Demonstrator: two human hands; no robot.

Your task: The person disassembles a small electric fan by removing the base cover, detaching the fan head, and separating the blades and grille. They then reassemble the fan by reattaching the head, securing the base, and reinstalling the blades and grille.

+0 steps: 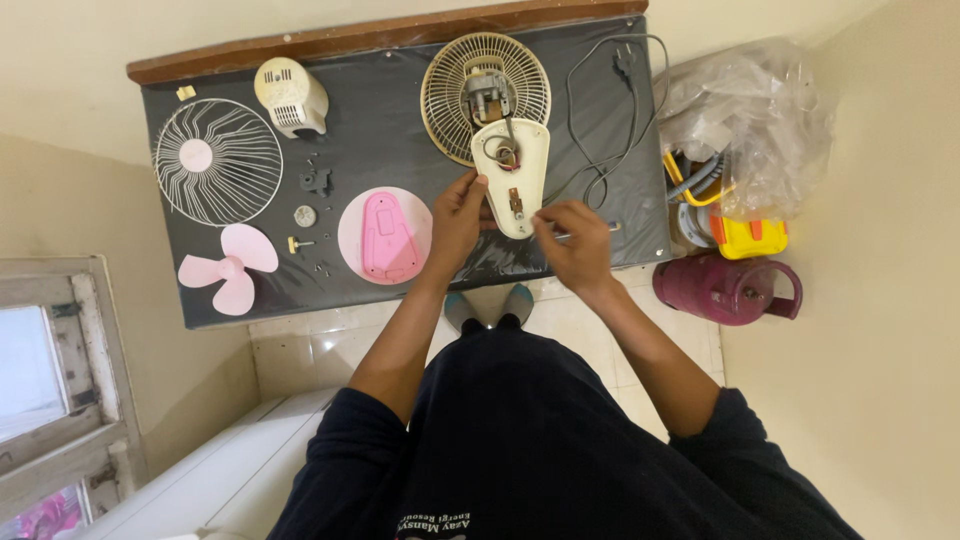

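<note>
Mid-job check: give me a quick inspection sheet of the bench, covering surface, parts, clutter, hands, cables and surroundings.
Surface: dark mat over a table with a wooden back edge.
Job's things: cream fan base housing lying against the rear grille with motor.
Clutter: front grille, pink blade, pink base plate, cream motor cover, small screws and fittings.
Hands: left hand grips the housing's edge; right hand holds a thin tool, hard to identify.
Cables: black power cord looped on the mat.
Surroundings: plastic bag, maroon gas cylinder, tiled floor.
</note>
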